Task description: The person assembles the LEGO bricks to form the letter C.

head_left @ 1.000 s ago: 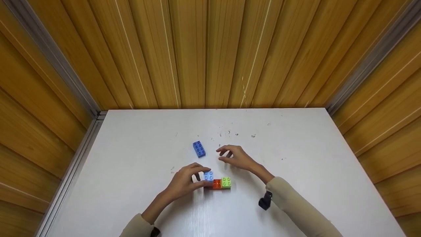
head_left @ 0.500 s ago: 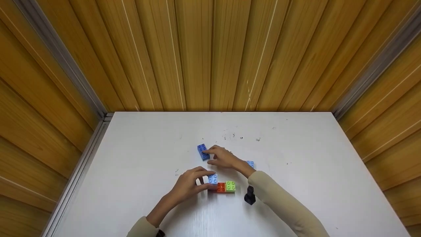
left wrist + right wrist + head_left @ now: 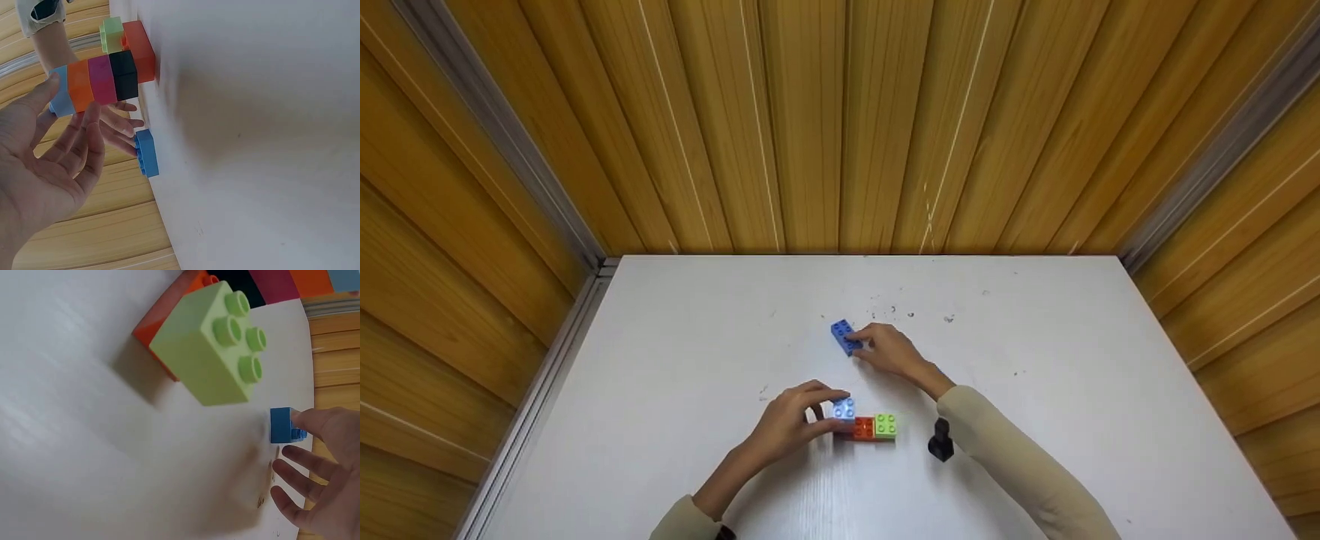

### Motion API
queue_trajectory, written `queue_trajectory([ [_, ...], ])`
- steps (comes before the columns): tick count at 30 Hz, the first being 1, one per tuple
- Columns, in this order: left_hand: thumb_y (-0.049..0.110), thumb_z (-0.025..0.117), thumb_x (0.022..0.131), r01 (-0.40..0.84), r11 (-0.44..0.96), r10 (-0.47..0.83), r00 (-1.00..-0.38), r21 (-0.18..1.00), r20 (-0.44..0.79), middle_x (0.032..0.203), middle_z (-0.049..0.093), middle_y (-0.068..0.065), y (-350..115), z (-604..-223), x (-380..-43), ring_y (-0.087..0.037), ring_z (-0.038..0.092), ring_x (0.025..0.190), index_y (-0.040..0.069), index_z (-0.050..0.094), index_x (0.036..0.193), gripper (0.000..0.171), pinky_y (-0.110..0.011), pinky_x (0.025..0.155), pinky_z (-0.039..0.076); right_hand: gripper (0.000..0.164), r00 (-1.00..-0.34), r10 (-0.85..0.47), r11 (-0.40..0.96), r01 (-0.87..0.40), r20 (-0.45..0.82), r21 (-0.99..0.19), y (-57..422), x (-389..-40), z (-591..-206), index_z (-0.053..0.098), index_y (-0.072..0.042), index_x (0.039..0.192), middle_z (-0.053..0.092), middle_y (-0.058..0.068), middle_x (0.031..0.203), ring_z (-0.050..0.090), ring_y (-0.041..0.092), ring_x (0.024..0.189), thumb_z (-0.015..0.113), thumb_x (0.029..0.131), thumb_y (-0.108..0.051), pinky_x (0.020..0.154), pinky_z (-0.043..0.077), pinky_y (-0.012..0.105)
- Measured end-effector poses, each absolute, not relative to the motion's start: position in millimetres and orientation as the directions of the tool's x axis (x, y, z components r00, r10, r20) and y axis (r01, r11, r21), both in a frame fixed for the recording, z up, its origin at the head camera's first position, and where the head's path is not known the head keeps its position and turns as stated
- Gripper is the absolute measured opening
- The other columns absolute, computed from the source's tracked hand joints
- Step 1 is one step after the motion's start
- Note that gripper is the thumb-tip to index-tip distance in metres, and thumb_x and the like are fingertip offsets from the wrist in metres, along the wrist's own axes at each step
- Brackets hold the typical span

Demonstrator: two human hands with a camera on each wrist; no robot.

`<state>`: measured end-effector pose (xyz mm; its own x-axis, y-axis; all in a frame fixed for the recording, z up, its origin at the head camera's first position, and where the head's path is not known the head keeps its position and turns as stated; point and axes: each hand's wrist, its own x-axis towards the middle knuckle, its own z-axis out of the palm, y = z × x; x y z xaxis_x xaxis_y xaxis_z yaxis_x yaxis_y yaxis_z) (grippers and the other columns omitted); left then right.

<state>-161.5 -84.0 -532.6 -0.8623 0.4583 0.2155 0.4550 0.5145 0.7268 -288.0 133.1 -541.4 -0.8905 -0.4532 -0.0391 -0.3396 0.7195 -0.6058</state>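
A built stack stands at the front middle of the table. Its red base brick carries a lime green brick at the right end and a column at the left end. From bottom to top the column has a black brick, a magenta brick, an orange brick and a light blue brick. My left hand grips the column near its top, thumb on the light blue brick. Farther back, my right hand pinches the near end of a blue brick low over the table, its other fingers spread.
A sliver of another light blue brick shows behind the right wrist, mostly hidden. Small dark marks dot the white table toward the back. Wood-patterned walls enclose its back and sides.
My right hand has come left to the blue brick, then drawn it slightly right and back, turning it a little. The left hand keeps its hold on the stack.
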Motion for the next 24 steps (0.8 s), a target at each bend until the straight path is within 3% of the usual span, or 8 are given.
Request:
queue_trajectory([
  [7, 0.022, 0.081, 0.088, 0.441, 0.527, 0.456, -0.868, 0.726, 0.196, 0.107, 0.074, -0.001, -84, -532, -162, -0.009, 0.067, 0.080, 0.015, 0.074, 0.124, 0.037, -0.019, 0.068, 0.048, 0.024, -0.962, -0.273, 0.727, -0.192, -0.020, -0.660, 145, -290, -547, 0.078, -0.010, 0.112, 0.070, 0.010, 0.112, 0.062, 0.024, 0.101, 0.080, 0.090, -0.020, 0.092, 0.051, 0.044],
  [11, 0.023, 0.081, 0.088, 0.449, 0.535, 0.456, -0.866, 0.716, 0.203, 0.107, 0.074, -0.001, -83, -531, -162, -0.009, 0.067, 0.080, 0.016, 0.074, 0.124, 0.037, -0.018, 0.068, 0.048, 0.030, -0.966, -0.260, 0.737, -0.203, 0.008, -0.644, 144, -291, -551, 0.075, -0.008, 0.110, 0.069, 0.011, 0.110, 0.063, 0.024, 0.099, 0.084, 0.085, -0.022, 0.091, 0.052, 0.044],
  [15, 0.027, 0.079, 0.090, 0.464, 0.536, 0.461, -0.861, 0.705, 0.216, 0.107, 0.073, 0.000, -80, -531, -162, -0.009, 0.067, 0.079, 0.017, 0.074, 0.125, 0.036, -0.018, 0.068, 0.047, 0.022, -0.966, -0.252, 0.730, -0.234, 0.065, -0.643, 147, -291, -555, 0.073, -0.005, 0.103, 0.072, 0.012, 0.106, 0.065, 0.025, 0.097, 0.083, 0.085, -0.011, 0.090, 0.053, 0.045],
  [24, 0.026, 0.082, 0.087, 0.476, 0.556, 0.423, -0.868, 0.681, 0.262, 0.102, 0.076, 0.001, -85, -531, -163, -0.006, 0.066, 0.075, 0.015, 0.076, 0.122, 0.037, -0.017, 0.066, 0.048, 0.019, -0.969, -0.244, 0.697, -0.198, 0.031, -0.689, 166, -283, -541, 0.072, -0.005, 0.106, 0.072, 0.012, 0.113, 0.066, 0.027, 0.102, 0.078, 0.088, -0.005, 0.093, 0.053, 0.045],
])
